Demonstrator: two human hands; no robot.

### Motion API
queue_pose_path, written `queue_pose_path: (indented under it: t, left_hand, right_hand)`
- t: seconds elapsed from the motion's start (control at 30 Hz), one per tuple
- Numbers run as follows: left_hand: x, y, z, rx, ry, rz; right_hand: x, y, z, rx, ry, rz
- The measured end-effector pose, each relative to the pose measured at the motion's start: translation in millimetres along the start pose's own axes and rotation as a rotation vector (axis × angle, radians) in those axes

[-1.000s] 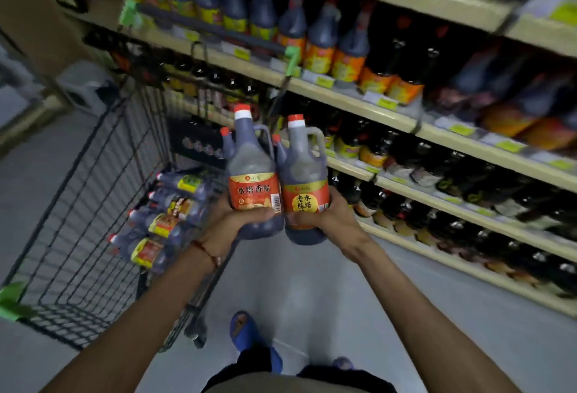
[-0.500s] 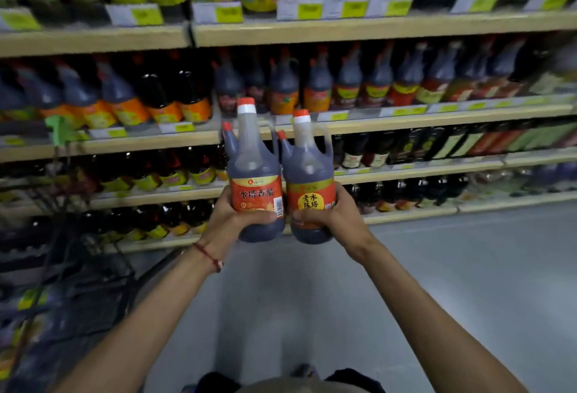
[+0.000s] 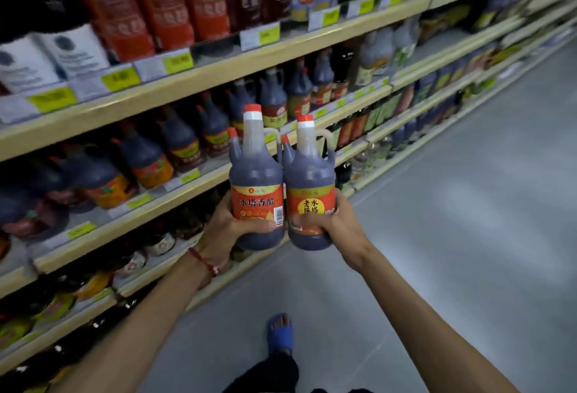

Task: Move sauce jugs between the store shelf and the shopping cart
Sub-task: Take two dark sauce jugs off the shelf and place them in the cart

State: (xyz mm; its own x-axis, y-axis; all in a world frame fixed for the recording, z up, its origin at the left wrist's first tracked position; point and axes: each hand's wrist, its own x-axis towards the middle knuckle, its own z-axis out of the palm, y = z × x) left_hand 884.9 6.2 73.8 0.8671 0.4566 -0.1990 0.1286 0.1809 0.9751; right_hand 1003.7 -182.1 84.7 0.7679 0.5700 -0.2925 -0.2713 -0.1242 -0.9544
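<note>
Since half a second ago the view is turning, the shelf (image 3: 218,71) now slanting away toward 2 o'clock, while both jugs are staying upright and touching at the centre. The left hand (image 3: 228,227) is curling its fingers round the left jug (image 3: 256,171) low down; the right hand (image 3: 340,224) is gripping the right jug (image 3: 309,174) likewise, at its 3 o'clock. A blue sandal (image 3: 281,333) is showing at 6 o'clock.

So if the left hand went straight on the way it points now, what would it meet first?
The left hand grips the left jug, which would touch first: likely the shelf edge behind it, or the dark jugs standing on that shelf. Depth is unclear.
</note>
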Motion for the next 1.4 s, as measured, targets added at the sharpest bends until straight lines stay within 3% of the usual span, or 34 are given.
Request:
queue_pose_path:
  t: [0.27,0.6,1.07,1.4]
  left_hand:
    - [134.1,19.0,65.1,0.015,-0.204,-0.025]
    - [224.2,23.9,179.0,0.007,-0.281,-0.083]
    - [348.0,28.3,437.4,-0.012,-0.116,-0.082]
    - [492.3,23.9,531.6,0.017,-0.021,-0.099]
  right_hand:
    - [62.0,-34.0,-69.3,0.065,0.195,-0.052]
    - [124.2,-45.2,-180.8,0.172,0.316,-0.073]
    - [240.2,-93.9,-454.9,0.137,0.224,-0.049]
    - [372.9,-134.1,-582.2,0.067,0.216,-0.01]
